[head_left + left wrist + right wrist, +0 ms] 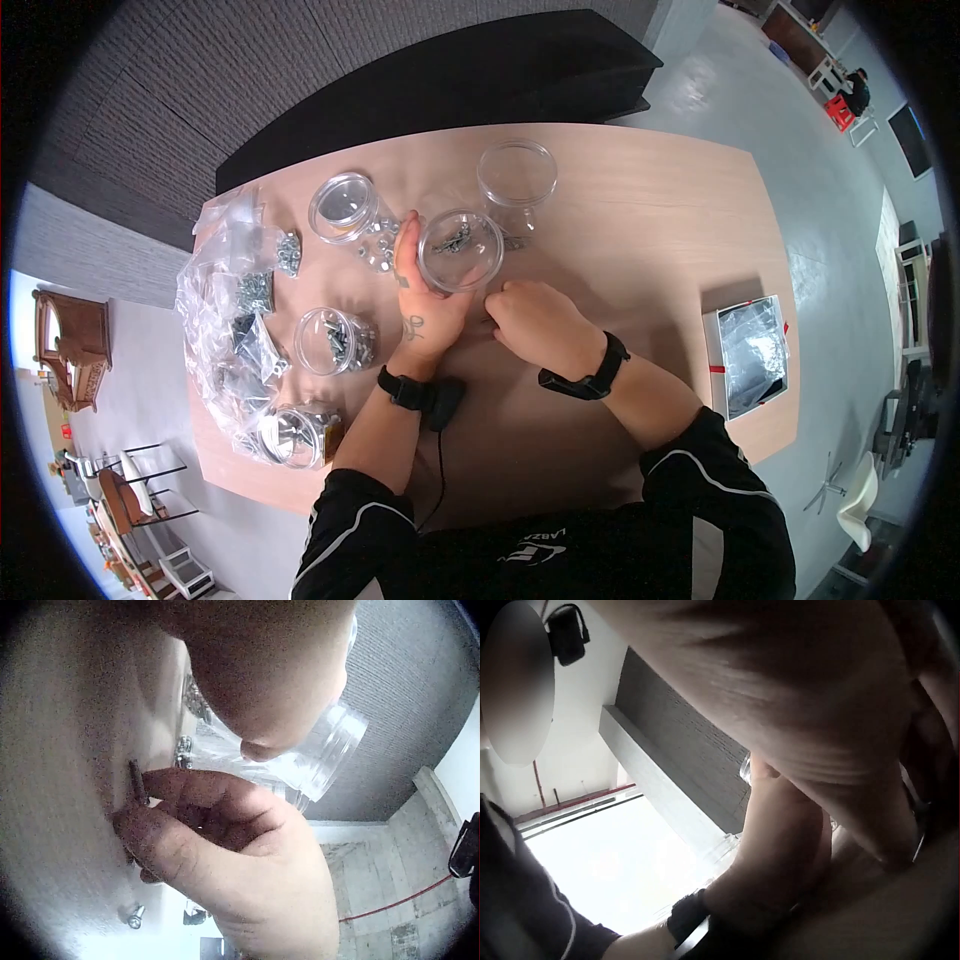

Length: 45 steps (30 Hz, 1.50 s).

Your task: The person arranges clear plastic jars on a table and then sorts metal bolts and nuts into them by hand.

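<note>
My left hand [432, 318] grips a clear plastic jar [478, 270], tilted with its round mouth toward me. A few small screws [455, 238] show inside it. Right beside the jar, my right hand [545, 325] is low over the table with its fingers curled. In the left wrist view, the thumb and forefinger of the right hand [255, 877] pinch a thin dark screw [137, 781] close to the wood. Another screw [136, 917] lies loose on the tabletop there. The back of the right hand fills much of the right wrist view and hides its fingertips.
Behind the held jar stands another clear jar [517, 172]. To the left are a jar of nuts [343, 207], a jar of bolts [327, 342] and a lower jar [290, 437]. Plastic bags [215, 330] cover the left edge. A box [750, 357] sits at the right.
</note>
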Motion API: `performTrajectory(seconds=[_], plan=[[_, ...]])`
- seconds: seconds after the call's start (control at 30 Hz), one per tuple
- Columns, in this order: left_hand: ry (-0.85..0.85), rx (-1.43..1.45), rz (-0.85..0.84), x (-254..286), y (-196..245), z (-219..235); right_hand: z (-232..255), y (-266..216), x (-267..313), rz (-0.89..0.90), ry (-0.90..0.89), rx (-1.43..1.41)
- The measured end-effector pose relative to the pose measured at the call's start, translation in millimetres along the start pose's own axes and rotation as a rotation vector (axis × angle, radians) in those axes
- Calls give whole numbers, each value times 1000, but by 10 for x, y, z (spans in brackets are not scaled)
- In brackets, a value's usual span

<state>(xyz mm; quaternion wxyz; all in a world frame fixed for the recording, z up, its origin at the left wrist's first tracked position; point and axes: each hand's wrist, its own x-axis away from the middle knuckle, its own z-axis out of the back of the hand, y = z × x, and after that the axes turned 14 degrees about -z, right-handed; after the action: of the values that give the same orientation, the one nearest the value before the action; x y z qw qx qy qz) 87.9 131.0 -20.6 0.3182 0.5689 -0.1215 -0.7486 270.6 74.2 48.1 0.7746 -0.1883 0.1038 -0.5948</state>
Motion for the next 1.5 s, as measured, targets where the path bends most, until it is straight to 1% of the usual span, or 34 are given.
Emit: performTrajectory(seconds=[0.2,0.27,0.37,0.67,0.9,1.17,1.27,1.33,1.5], plan=[[-7,-7,4,-6,20,5,-69,58,-1,45,12,33],[-10,-17,1,-12,24,7,-69,57,9,73,44,4],[-16,-14,0,-15,16,9,-97,53,6,42,21,-20],[-21,-26,-15,-17,22,17,-121,28,-17,33,-12,2],[-19,12,25,2,1,4,-113,21,-24,30,-10,21],[-20,-5,22,-12,27,7,-100,30,-45,26,-74,16],[-13,4,21,-7,15,10,-116,34,-53,-4,-78,5],[-45,-42,-12,-7,8,20,-92,35,-38,4,-63,6],[-50,-58,0,-13,26,26,-42,26,-1,8,-40,-22]])
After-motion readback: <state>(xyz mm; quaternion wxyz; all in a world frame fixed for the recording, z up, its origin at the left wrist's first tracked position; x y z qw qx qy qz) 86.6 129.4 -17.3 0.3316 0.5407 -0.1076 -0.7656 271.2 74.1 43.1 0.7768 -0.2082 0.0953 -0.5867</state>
